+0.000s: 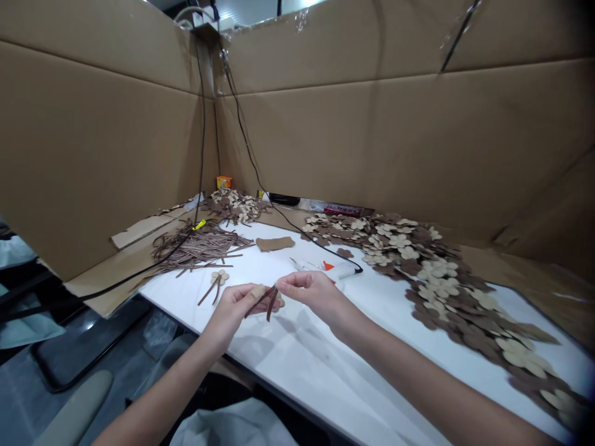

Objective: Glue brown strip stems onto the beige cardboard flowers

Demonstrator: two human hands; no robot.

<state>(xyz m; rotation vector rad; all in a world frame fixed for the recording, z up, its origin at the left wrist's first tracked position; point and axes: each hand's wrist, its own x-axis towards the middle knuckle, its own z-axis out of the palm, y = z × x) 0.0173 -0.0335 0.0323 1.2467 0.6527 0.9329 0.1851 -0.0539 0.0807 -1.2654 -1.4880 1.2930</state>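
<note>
My left hand is closed on a brown strip, whose ends hang down in a V. A sliver of something beige shows under its fingertips, perhaps a flower piece, mostly hidden. The fingers of my right hand pinch the top of the same strip, close against my left fingers. Left of my hands, a beige flower with two brown strip tails lies on the white table. Just beyond my right hand is a white glue gun with an orange part, its nozzle pointing left.
A pile of brown strips lies at the left, with a heap of flowers with strips behind it. Loose brown and beige flowers spread along the right. A brown scrap lies mid-table. Black cable hangs down by the cardboard walls.
</note>
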